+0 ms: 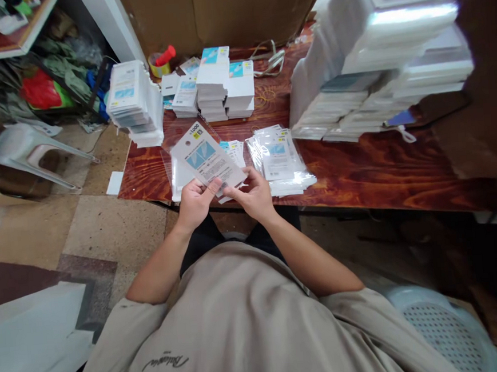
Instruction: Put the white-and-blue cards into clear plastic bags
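Note:
Both my hands hold one printed white card [205, 154] with a blue picture and a hang hole, tilted above the near edge of the wooden table [359, 166]. My left hand [193, 200] grips its lower left corner, fingers closed. My right hand [253, 194] pinches its lower right edge. Under the card lies a clear plastic sleeve [177, 174]. Just right of my hands sits a loose pile of clear bagged cards [278, 158].
Stacks of white cards [223, 85] and a leaning stack [134, 100] stand further back. A tall heap of bagged packs [384, 55] fills the right. A tape roll [159, 64] sits at the back. A white plastic chair [26, 149] stands left on the floor; a stool [444, 325] is lower right.

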`<action>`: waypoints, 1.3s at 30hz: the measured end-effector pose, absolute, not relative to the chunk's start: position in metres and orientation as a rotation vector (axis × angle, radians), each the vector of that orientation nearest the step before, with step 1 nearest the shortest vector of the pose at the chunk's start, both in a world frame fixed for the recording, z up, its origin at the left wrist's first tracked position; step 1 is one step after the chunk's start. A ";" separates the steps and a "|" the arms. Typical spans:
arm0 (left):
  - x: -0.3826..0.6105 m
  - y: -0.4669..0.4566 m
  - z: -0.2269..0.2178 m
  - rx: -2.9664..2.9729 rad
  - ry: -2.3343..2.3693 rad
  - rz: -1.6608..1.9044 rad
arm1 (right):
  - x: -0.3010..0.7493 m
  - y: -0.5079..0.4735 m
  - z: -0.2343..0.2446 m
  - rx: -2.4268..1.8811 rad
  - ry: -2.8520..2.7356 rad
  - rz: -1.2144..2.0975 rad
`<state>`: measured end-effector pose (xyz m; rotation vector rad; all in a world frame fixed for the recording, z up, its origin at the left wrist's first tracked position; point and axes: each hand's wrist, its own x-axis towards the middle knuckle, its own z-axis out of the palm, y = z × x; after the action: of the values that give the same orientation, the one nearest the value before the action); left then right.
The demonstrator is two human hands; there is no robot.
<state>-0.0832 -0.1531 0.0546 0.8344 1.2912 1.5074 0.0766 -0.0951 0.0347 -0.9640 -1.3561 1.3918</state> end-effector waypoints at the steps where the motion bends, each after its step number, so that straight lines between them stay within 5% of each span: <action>1: -0.082 -0.154 0.054 0.844 1.307 1.507 | 0.077 -0.095 0.035 -0.956 -1.360 1.444; 8: -0.069 -0.157 0.049 0.888 1.285 1.354 | 0.080 -0.100 0.039 -1.135 -1.262 1.462; 16: -0.054 -0.142 0.051 1.019 1.412 1.138 | 0.111 -0.080 0.047 -0.824 -1.425 1.476; 19: -0.061 -0.132 0.052 1.142 1.484 1.148 | 0.129 -0.057 0.039 -1.164 -1.372 1.189; 22: -0.093 -0.118 0.051 1.330 2.054 1.150 | 0.155 -0.031 0.027 -1.536 -1.498 0.715; 27: -0.164 -0.095 0.039 1.306 2.658 0.626 | 0.172 -0.010 0.010 -1.829 -1.769 0.135; 39: -0.209 -0.089 0.029 1.231 2.491 0.691 | 0.129 -0.027 0.023 -1.435 -2.377 0.132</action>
<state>-0.2089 -0.0889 0.0289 1.2313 2.4905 0.6911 0.1289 -0.0273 0.0229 -1.4352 -2.3765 0.1320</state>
